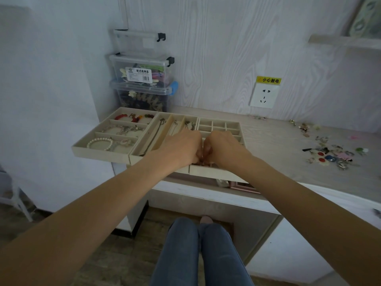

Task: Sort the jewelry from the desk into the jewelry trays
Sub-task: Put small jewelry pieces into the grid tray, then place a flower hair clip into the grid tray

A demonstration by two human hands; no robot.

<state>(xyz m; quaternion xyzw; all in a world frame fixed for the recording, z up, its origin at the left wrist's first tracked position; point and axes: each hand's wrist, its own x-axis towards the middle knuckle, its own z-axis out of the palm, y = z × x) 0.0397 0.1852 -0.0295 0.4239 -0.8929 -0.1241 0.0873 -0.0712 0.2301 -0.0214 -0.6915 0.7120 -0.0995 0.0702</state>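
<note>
Item: small metallic jewelry piece (203, 161), type unclear, pinched between my left hand (183, 147) and right hand (223, 147), fingers curled on it, above the near cells of the beige grid-compartment tray (218, 125). I judge it light, slippery, easily bent; hold by the body, not the clasp. Remaining stock: loose rings and earrings (332, 155) scattered on the pale woodgrain desk (278, 145), well apart.

A pale wood-grain wall (216, 48) with a white socket (264, 96) stands behind the light desk (288, 145), above a brownish floor (115, 259)
</note>
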